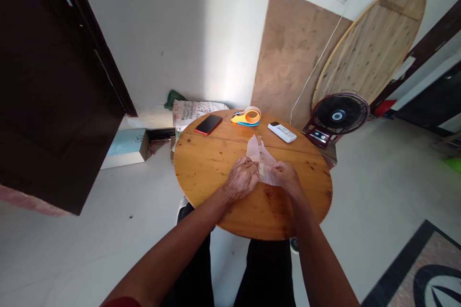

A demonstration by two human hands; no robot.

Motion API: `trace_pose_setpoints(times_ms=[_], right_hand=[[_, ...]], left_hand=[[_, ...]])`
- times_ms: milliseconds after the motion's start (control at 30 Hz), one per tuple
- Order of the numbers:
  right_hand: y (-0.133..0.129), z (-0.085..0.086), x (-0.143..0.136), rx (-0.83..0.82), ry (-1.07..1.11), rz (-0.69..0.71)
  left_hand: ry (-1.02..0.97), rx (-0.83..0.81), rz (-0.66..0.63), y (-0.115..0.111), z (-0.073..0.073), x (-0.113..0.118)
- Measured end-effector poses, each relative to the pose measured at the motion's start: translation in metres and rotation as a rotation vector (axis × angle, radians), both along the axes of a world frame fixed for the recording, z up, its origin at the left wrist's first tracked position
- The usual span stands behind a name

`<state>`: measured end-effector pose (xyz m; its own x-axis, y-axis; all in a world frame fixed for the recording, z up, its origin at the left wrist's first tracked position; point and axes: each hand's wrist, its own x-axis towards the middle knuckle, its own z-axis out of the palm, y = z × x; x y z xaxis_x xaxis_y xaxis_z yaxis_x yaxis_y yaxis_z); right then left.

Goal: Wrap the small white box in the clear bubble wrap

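A thin, whitish, see-through sheet (267, 158) is between my hands over the round wooden table (201, 168). Whether it is paper or plastic film I cannot tell. It stands up in two crumpled points, with a small tan strip at its middle. My left hand (242, 177) is closed on the sheet's left side, knuckles up. With bent fingers, my right hand (286, 175) pinches its right side. Beyond the sheet lie an orange and blue tape dispenser (248, 116) with a roll in it, a white remote control (282, 132) and a red-edged phone (208, 124).
A dark fan (338, 114) stands beyond the table's right edge. Behind it, a round wooden board (374, 43) and a brown panel (291, 48) lean on the wall. A printed sack (194, 110) and a pale box (126, 146) lie to the left, near a dark door (54, 81).
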<state>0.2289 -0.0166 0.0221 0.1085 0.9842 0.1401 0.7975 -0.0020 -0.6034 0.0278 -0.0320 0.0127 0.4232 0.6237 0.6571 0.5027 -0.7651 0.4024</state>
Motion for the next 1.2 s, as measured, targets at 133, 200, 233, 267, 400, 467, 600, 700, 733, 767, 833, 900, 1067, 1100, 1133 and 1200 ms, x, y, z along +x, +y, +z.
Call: trace_pose_setpoints(times_ms=[133,200,233,267,400,467,600,700,733,767,833,900,1067,1100,1133,1200], right_hand=[[-0.006,0.000,-0.007,-0.037,-0.031,-0.037],[-0.006,-0.001,-0.011,-0.014,-0.051,-0.059],[-0.006,-0.001,-0.013,0.009,-0.067,-0.077],[-0.006,-0.001,-0.014,0.039,-0.080,-0.096],[-0.001,0.002,-0.018,0.135,-0.050,-0.137],[0.003,0.003,-0.019,0.137,0.041,-0.126],[0.011,0.001,-0.020,0.083,0.290,-0.067],[0.016,-0.001,-0.022,0.072,0.353,-0.053],[0.017,-0.001,-0.023,0.074,0.369,-0.050],[0.018,0.000,-0.025,0.078,0.376,-0.048],[0.019,0.005,-0.029,0.086,0.341,-0.056],[0.019,0.010,-0.034,0.078,0.253,-0.073],[0.018,0.023,-0.046,0.034,0.084,-0.122],[0.017,0.024,-0.047,0.022,0.091,-0.131],[0.015,0.026,-0.049,0.007,0.116,-0.138],[0.011,0.029,-0.050,-0.033,0.211,-0.147]], left_hand=[[-0.021,0.005,0.005,0.003,-0.003,0.001],[-0.037,0.007,0.001,0.004,-0.004,0.002],[-0.042,0.010,-0.006,0.005,-0.005,0.002],[-0.045,0.014,-0.013,0.005,-0.005,0.002],[-0.042,0.044,-0.016,0.008,-0.009,0.002],[-0.033,0.055,-0.011,0.009,-0.011,0.002],[0.004,0.048,-0.015,0.011,-0.014,0.003],[0.021,0.040,-0.020,0.011,-0.014,0.003],[0.022,0.039,-0.024,0.011,-0.013,0.003],[0.020,0.039,-0.028,0.011,-0.013,0.003],[0.005,0.039,-0.036,0.011,-0.012,0.003],[-0.012,0.044,-0.046,0.011,-0.011,0.004],[-0.045,0.050,-0.062,0.012,-0.011,0.004],[-0.053,0.049,-0.063,0.012,-0.011,0.004],[-0.062,0.045,-0.061,0.012,-0.012,0.004],[-0.081,0.025,-0.047,0.012,-0.013,0.004]])
